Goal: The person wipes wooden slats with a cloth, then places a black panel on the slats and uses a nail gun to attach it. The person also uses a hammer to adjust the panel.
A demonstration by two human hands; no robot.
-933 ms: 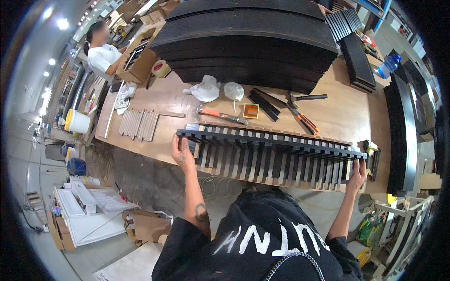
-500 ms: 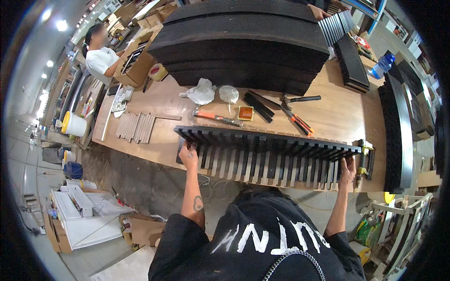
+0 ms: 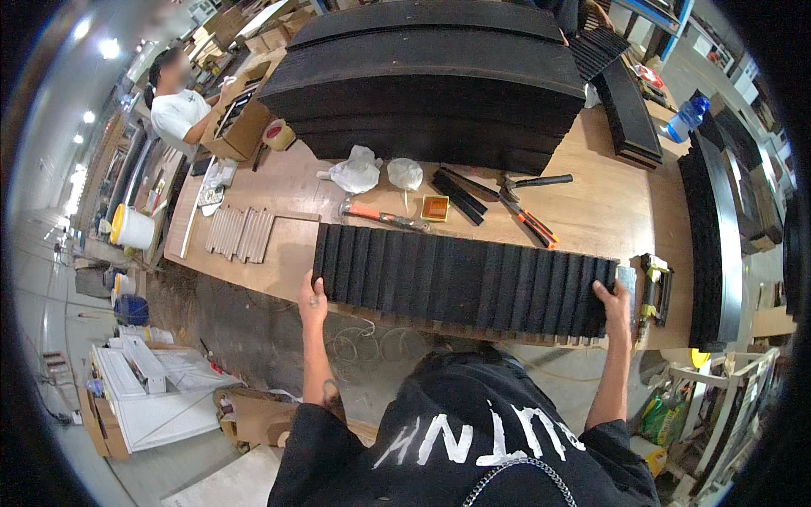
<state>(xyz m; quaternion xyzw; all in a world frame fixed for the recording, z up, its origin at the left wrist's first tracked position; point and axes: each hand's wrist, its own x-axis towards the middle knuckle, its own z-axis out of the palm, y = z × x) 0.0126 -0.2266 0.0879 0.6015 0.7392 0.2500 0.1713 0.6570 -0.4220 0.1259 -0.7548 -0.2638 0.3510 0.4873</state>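
A long black slatted panel (image 3: 463,279) lies face up on the wooden workbench (image 3: 608,211) near its front edge. My left hand (image 3: 312,297) grips the panel's left end at the near corner. My right hand (image 3: 614,302) holds its right end. Pale wooden slat ends show under the panel's near edge.
A tall stack of black panels (image 3: 431,80) fills the back of the bench. An orange-handled hammer (image 3: 380,216), a small orange box (image 3: 435,208), pliers (image 3: 528,221), white bags (image 3: 359,171) and loose wooden slats (image 3: 241,234) lie behind the panel. A nail gun (image 3: 655,289) sits at the right. Another person (image 3: 182,106) works far left.
The panel has been turned over: earlier its pale slat backs faced me, tilted up; now its black face lies flat on the bench. Both hands stayed on its ends.
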